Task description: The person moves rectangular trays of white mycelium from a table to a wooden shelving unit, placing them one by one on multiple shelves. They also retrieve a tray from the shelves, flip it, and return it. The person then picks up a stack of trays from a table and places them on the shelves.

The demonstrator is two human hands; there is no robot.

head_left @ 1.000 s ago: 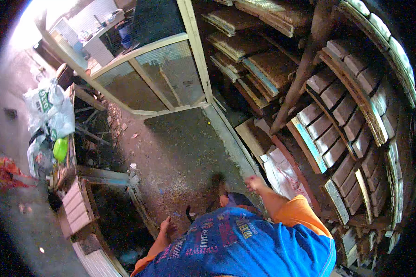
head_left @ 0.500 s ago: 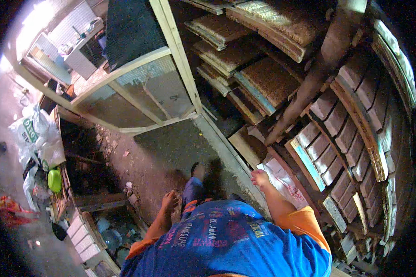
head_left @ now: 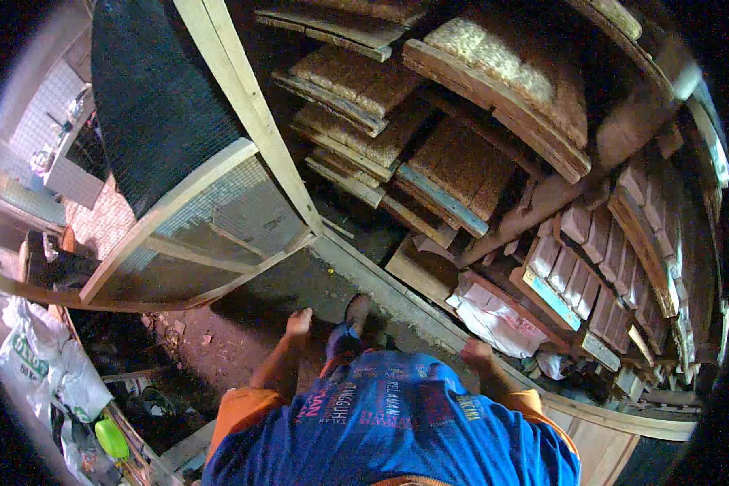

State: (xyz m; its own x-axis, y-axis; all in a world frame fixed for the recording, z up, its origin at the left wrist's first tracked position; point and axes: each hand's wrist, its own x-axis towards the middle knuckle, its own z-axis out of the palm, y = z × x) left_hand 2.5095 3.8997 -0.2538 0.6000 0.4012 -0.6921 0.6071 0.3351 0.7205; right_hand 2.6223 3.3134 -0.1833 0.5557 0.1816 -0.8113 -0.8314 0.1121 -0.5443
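My left hand hangs out in front of me over the dark floor, its fingers curled in and nothing seen in them. Lower on the other side, my right hand is curled too, slightly blurred, with no object showing in it. The nearest thing to the right hand is a crumpled white sack with red print, lying at the foot of the racks. One foot steps forward on the floor between the hands.
Wooden racks with brown fibrous slabs and rows of block-like pieces fill the right. A slanting post crosses them. Ahead left stands a wood-framed mesh panel. White sacks and a green container lie at lower left.
My view has turned to the right and the racks sit differently in it. My left hand has swung forward and up; the right hand has drawn back, nearer my body.
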